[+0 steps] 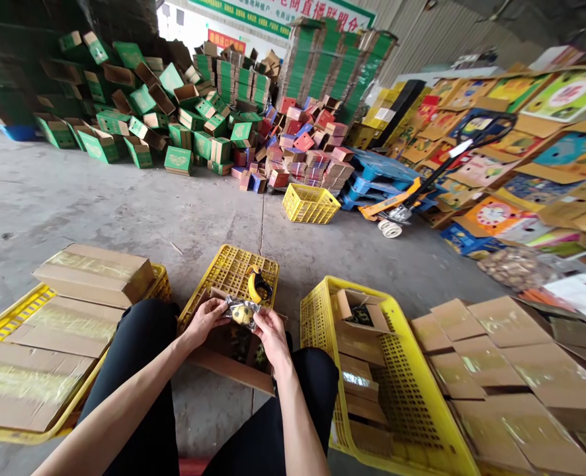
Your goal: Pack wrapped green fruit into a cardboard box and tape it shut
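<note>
My left hand (204,318) and my right hand (272,332) both pinch a small clear plastic packet with a yellow item (242,313) inside, held between my knees. The packet hangs just above an open brown cardboard box (226,362) that rests on an upturned yellow crate (226,270). A yellow tape dispenser (258,286) lies on that crate just beyond my hands.
A yellow crate (424,410) at my right holds small cardboard boxes. Taped brown boxes lie at right (516,370) and on a yellow tray at left (55,330). Heaps of green (139,106) and red boxes (303,152), a yellow basket (310,203) and a pallet jack (412,195) stand beyond.
</note>
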### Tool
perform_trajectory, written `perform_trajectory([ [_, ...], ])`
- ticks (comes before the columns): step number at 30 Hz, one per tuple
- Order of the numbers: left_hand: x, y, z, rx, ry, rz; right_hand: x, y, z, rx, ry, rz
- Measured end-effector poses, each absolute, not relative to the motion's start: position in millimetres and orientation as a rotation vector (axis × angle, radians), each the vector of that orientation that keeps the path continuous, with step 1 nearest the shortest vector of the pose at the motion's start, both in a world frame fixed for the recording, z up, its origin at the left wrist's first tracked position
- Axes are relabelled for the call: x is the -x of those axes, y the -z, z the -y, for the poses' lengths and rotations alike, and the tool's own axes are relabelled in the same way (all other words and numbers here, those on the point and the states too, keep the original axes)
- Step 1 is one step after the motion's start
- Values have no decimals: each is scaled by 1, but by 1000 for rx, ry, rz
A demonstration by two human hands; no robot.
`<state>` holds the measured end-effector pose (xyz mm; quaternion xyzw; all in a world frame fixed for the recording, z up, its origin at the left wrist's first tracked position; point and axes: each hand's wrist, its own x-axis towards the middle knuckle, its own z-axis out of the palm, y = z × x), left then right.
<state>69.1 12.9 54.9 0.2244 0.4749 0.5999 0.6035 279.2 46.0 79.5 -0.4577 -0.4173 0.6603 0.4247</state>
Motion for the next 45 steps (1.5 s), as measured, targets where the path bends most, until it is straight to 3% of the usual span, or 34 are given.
perform_trajectory([
  [17, -63, -51, -12, -556, -1432, -1089, -284, -82, -43, 1131, -1705, 1048],
  [26, -69, -58, -11, -578, -1410, -1104, -284, -66, -49, 1187, -1416, 1116],
  [35, -62, -56, -9, -614, -1250, -1032, -282, -77, -46, 1161, -1544, 1156],
  [45, -66, -55, -12, -521, -1374, -997, -278, -77, -47, 1190, -1374, 1251],
])
